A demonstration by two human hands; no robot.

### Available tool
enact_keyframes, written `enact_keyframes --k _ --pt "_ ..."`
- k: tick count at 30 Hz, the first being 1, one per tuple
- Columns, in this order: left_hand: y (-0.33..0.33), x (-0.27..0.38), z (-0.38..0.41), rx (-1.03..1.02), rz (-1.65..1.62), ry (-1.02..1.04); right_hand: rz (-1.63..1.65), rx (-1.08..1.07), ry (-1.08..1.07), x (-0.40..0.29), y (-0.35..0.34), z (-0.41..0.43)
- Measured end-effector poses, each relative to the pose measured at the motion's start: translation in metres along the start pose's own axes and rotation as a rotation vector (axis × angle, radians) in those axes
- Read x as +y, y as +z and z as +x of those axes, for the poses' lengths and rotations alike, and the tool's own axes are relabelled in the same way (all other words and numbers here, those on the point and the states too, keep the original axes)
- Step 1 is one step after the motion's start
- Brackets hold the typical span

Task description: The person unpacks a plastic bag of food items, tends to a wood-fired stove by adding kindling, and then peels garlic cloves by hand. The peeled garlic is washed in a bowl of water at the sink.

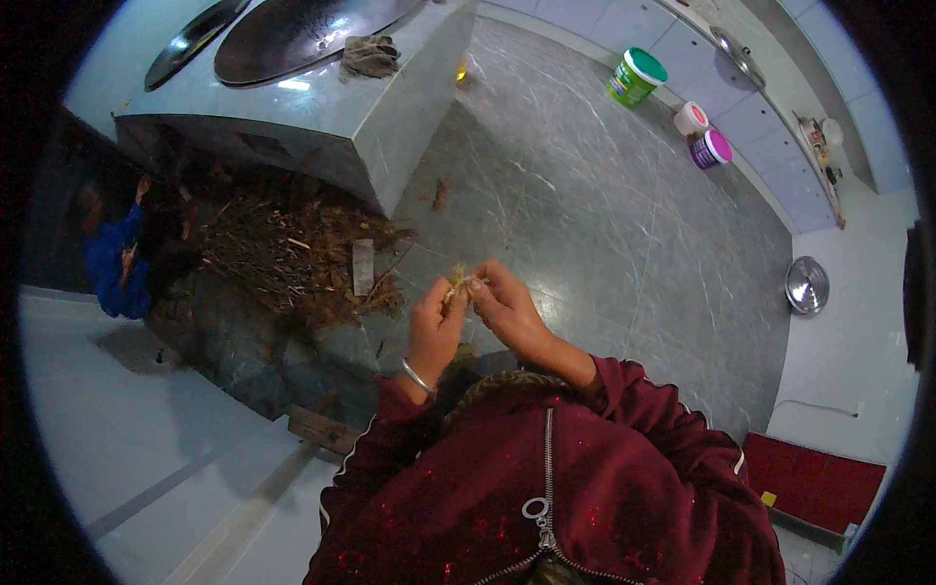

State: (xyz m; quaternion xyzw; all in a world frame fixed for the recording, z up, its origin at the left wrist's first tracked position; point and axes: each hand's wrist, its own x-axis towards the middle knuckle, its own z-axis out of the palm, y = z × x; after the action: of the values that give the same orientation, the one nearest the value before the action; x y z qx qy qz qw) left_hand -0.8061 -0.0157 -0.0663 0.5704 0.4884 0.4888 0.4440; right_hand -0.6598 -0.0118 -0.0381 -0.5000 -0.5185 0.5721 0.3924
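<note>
Both of my hands meet in front of my chest, over the grey tiled floor. My left hand point(436, 325), with a silver bangle at its wrist, pinches a small pale, yellowish piece of plant matter point(457, 279); its exact kind cannot be told. Close beside it, my right hand point(512, 307) grips the right end of the same pale piece between thumb and fingers. The fingers hide part of it.
A tiled stove point(409, 110) with a large wok point(292, 36) and a grey cloth point(371, 56) stands upper left. Below it lie twigs and dry brush point(270, 248) with a grey block point(363, 267). A person in blue point(117, 263) is at far left. Tubs, including a green bucket point(633, 80), line the cabinets.
</note>
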Motion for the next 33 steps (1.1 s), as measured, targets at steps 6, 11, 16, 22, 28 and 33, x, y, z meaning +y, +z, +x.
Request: enact_keyframes --k 6,11,16,22,28,33 --pt "-0.005 0.006 -0.002 -0.058 0.040 0.095 0.003 -0.041 0.008 0.008 -0.003 0.002" --pt "-0.009 0.010 -0.009 -0.130 -0.190 -0.145 0.210 -0.105 0.300 -0.014 -0.008 -0.005" --pt "0.006 0.008 -0.016 -0.089 -0.368 -0.216 0.309 0.023 0.402 -0.021 -0.002 -0.009" --pt "0.009 0.008 -0.019 -0.112 -0.514 -0.318 0.463 0.012 0.544 -0.020 -0.011 -0.014" --pt "0.009 0.013 -0.017 -0.162 -0.548 -0.346 0.473 0.019 0.544 -0.023 -0.016 -0.020" --pt "0.029 0.013 -0.021 -0.075 -0.553 -0.312 0.241 0.164 0.440 -0.016 -0.011 -0.021"
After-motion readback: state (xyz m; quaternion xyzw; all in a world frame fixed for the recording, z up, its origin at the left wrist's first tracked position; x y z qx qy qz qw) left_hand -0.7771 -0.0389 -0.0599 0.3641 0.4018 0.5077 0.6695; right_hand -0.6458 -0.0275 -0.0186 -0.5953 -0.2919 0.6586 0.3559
